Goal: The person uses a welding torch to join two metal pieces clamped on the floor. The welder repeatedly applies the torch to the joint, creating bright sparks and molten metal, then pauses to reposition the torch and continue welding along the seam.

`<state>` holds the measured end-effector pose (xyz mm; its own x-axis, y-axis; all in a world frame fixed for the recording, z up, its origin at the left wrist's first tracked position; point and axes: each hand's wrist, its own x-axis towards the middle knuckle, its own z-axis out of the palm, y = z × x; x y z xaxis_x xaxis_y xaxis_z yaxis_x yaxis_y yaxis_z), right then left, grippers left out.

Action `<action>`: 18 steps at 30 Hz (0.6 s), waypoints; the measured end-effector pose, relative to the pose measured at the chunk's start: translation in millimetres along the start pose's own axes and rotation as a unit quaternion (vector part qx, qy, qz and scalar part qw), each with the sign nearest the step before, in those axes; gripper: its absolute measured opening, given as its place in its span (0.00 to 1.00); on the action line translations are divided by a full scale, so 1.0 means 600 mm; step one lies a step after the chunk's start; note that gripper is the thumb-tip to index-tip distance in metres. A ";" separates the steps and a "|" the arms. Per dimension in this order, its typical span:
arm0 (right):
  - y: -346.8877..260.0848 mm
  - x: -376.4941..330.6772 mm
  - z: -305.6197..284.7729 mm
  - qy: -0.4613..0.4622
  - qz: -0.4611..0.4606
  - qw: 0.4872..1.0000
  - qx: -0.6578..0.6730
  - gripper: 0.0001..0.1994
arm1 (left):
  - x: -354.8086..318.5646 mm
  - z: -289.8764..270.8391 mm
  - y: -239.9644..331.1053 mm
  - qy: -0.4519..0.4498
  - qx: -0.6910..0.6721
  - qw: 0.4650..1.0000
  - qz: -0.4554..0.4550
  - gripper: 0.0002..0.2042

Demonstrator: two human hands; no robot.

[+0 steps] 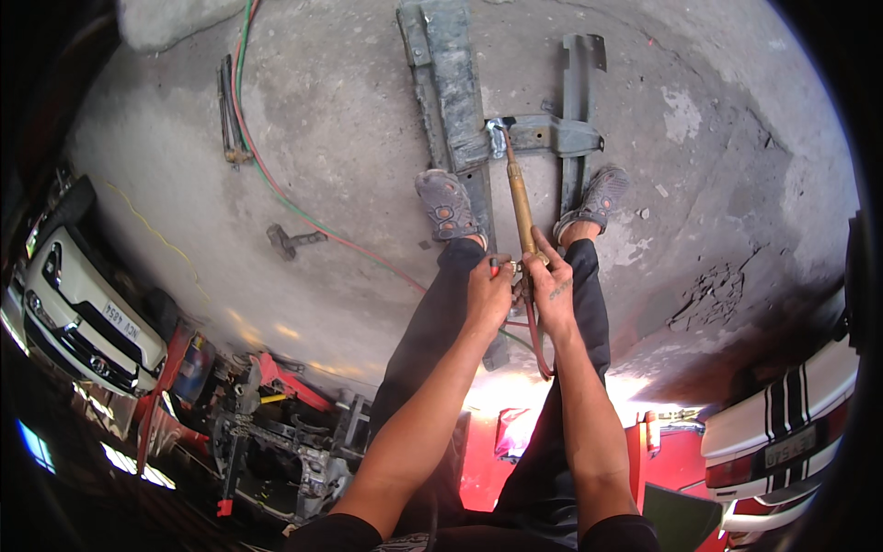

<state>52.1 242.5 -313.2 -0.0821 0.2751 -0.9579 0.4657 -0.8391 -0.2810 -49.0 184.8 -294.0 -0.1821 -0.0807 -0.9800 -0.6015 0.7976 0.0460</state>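
While the person stands over a grey metal frame [457, 92] lying on the concrete floor [349, 129], both hands grip a brass torch [521, 207]. The right hand [555, 293] wraps the handle; the left hand [487, 294] pinches a red valve knob [494, 268] just beside it. The torch tip meets the frame's crosspiece [547, 135]. Red and green hoses [276, 184] trail across the floor, a hammer [292, 241] near them.

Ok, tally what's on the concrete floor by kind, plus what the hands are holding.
Brass cutting torch, held by left hand and right hand: 1
Grey metal frame: 1
Hammer: 1
Red and green hoses: 2
Total: 5
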 end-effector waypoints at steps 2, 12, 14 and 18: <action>0.002 -0.001 0.002 0.001 -0.002 1.000 -0.002 0.29 | 0.010 -0.001 -0.014 0.006 0.005 1.000 0.004 0.10; 0.023 -0.001 -0.003 -0.006 0.003 1.000 0.006 0.29 | 0.037 -0.001 -0.057 0.049 0.031 0.995 0.084 0.10; 0.018 0.003 -0.001 -0.008 -0.002 1.000 -0.005 0.29 | 0.036 -0.003 -0.055 0.050 0.034 0.995 0.084 0.10; 0.011 0.009 0.005 -0.005 -0.001 1.000 0.005 0.29 | 0.031 -0.004 -0.046 0.045 0.032 0.996 0.073 0.10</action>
<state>51.9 237.3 -320.4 -0.0925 0.2714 -0.9580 0.4561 -0.8437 -0.2831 -37.7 160.0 -313.2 -0.3348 -0.0128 -0.9422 -0.5139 0.8406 0.1712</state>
